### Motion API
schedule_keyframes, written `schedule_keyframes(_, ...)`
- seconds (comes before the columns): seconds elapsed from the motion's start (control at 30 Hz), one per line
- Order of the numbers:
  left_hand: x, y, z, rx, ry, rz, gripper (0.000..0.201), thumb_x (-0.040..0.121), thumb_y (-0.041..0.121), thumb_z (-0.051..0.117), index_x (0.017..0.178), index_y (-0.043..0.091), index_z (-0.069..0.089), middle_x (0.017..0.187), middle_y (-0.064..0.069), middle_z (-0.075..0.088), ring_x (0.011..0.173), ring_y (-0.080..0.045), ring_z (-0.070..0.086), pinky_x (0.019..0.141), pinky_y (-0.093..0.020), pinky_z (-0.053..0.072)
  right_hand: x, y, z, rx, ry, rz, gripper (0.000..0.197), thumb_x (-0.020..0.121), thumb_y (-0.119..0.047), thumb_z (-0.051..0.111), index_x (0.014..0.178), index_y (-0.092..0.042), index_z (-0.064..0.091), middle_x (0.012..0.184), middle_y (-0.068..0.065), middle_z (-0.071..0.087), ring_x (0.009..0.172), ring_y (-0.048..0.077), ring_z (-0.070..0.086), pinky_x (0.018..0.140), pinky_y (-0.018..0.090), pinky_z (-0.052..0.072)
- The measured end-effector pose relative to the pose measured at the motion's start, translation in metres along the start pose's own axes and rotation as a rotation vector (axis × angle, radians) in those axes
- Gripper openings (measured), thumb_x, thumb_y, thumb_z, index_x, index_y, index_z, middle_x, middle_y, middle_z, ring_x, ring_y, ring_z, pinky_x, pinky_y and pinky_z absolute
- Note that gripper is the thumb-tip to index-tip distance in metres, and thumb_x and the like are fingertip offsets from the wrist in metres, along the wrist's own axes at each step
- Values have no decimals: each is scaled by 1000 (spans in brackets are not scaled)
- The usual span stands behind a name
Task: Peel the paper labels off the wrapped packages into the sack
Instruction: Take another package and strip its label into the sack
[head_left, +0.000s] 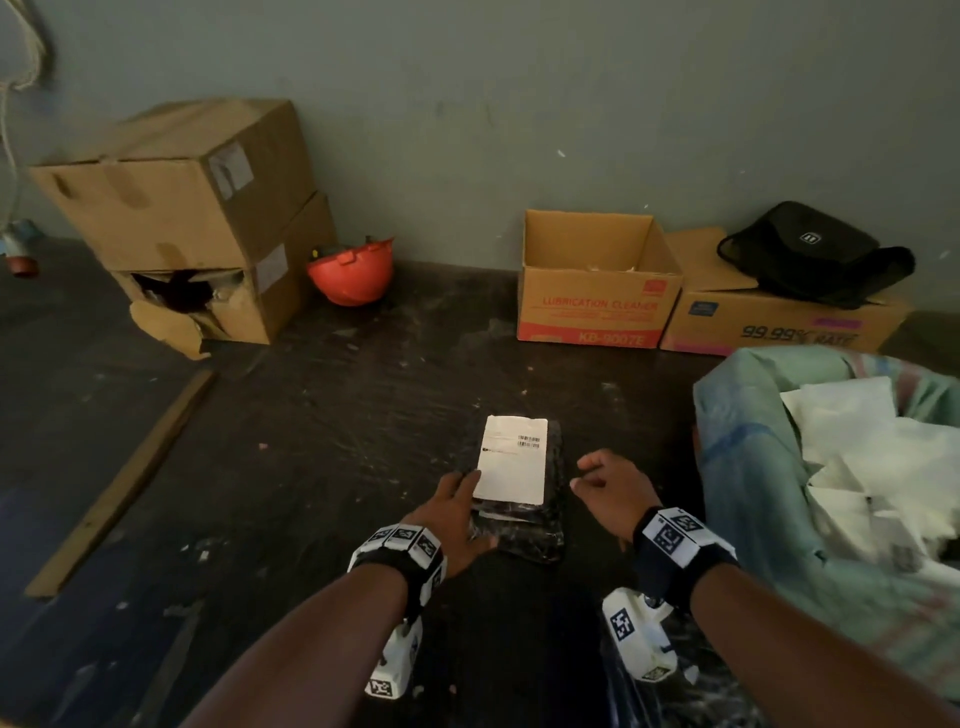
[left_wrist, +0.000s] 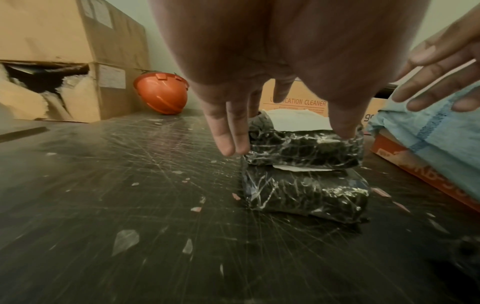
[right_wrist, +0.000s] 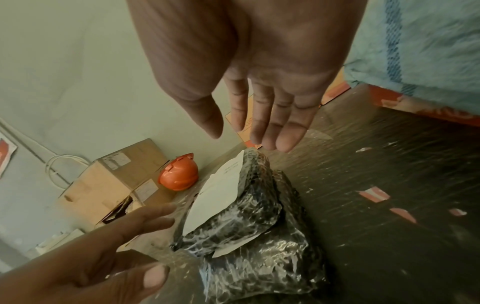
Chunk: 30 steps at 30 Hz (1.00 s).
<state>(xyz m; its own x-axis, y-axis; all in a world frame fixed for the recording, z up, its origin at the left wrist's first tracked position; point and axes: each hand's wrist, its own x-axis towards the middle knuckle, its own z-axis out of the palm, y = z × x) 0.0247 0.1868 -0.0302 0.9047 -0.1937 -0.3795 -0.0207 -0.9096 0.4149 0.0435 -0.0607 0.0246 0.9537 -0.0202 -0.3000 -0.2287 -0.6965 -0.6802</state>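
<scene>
On the dark floor mid-scene, two stacked wrapped packages (head_left: 524, 499); left hand (head_left: 457, 514) flat against top one. Left-wrist view: paper label (left_wrist: 298, 121) thin, tearable; lift at a corner. Right-wrist view: right hand (right_wrist: 259, 92) spread, empty; sack (right_wrist: 428, 47) right.

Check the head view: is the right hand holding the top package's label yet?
No: the right hand hovers open beside the top package, apart from its white label.

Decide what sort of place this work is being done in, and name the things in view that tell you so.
Probably a storeroom or warehouse corner: stacked cardboard boxes stand against a bare wall, an orange hard hat lies beside them, and a carton marked lubrication cleaner sits on the scuffed floor.
</scene>
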Motion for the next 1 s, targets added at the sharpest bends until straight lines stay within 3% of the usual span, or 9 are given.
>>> schedule_keyframes(0.1, 18, -4, -5, -1, -14, 28, 100, 93, 51, 67, 164, 29, 1, 172, 0, -5, 149, -31, 35, 119, -44, 36, 11, 5, -2, -37, -36, 23, 31, 88, -29, 63, 117, -21, 59, 112, 1, 67, 101, 17, 63, 92, 33, 49)
schedule_keyframes(0.2, 27, -4, -5, 58, 17, 70, 98, 93, 52, 66, 164, 28, 1, 170, -1, 0, 143, -32, 44, 114, -46, 43, 17, 16, -9, -17, -33, 60, 28, 86, -29, 65, 113, -22, 60, 108, 1, 68, 87, 17, 64, 91, 41, 53)
schedule_keyframes(0.3, 30, -3, -1, 122, 76, 118, 95, 94, 53, 64, 163, 28, 3, 161, 0, 14, 130, -29, 54, 103, -48, 52, 19, 30, -14, -38, -8, 86, 10, 83, -31, 65, 92, -33, 61, 104, 2, 69, 90, 23, 67, 91, 46, 54)
schedule_keyframes(0.47, 23, 13, 10, 116, 38, 228, 90, 96, 52, 63, 163, 31, 7, 164, 3, 11, 135, -27, 50, 106, -43, 49, -3, 44, -17, -90, -7, 84, 7, 87, -24, 62, 93, -27, 64, 80, -1, 71, 77, 18, 69, 76, 34, 55)
schedule_keyframes(0.53, 18, 27, 18, 127, 29, 278, 90, 95, 54, 63, 163, 30, 9, 164, 4, 9, 136, -28, 49, 108, -42, 47, -16, 55, -23, -125, -18, 66, 9, 87, -23, 61, 87, -30, 65, 73, -8, 67, 76, 15, 67, 80, 34, 54)
schedule_keyframes(0.67, 6, 52, 37, 120, -15, 341, 95, 89, 64, 65, 162, 29, 16, 166, 5, 7, 142, -28, 43, 114, -43, 42, -39, 77, -37, -223, -33, 8, 22, 86, -19, 62, 78, -40, 63, 87, -11, 67, 89, 13, 65, 88, 30, 51)
schedule_keyframes(0.77, -6, 77, 57, 117, -41, 408, 103, 82, 74, 67, 162, 30, 18, 164, 9, 9, 140, -27, 46, 113, -42, 42, -66, 94, -50, -244, -48, -38, 23, 85, -11, 61, 89, -32, 70, 89, -8, 72, 88, 10, 66, 84, 23, 49)
schedule_keyframes(0.93, -26, 115, 87, 117, -147, 459, 117, 70, 78, 76, 161, 37, 15, 164, 14, 11, 141, -26, 44, 113, -41, 43, -102, 128, -53, -293, -69, -156, 23, 79, -12, 67, 82, -33, 73, 89, -5, 70, 82, 13, 67, 83, 31, 54)
schedule_keyframes(1.0, -33, 123, 101, 120, -154, 464, 119, 67, 77, 78, 161, 37, 16, 164, 13, 13, 141, -25, 45, 112, -41, 43, -113, 139, -49, -323, -90, -232, 18, 79, -14, 69, 88, -28, 77, 94, -6, 64, 90, 14, 64, 86, 24, 49)
